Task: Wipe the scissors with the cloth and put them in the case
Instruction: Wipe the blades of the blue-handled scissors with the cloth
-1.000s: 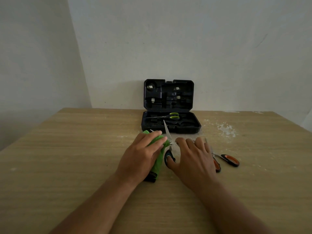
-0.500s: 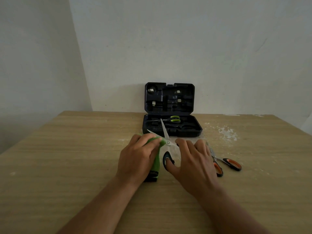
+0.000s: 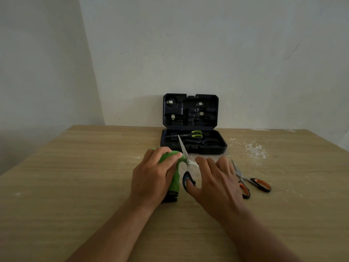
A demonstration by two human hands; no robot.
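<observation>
Your left hand is curled around the bunched green cloth, fingers wrapped over its top, pressing it against one blade of the open scissors just in front of the black case. Those scissors have dark handles; one blade points up and away toward the case's front edge, its tip overlapping the case's lower tray in the view. Your right hand lies over the scissors' handles with fingers spread and mostly straight, and your thumb is pushed through the dark handle loop, so it holds them down on the wooden table.

The case stands open against the wall, its lid upright. A pair of green-handled scissors already lies in the lower tray, blades pointing left. To the right of the case's near corner, just beside your right hand, a pair of orange-handled scissors rests on the table, slightly open. White flecks mark the tabletop right of the case.
</observation>
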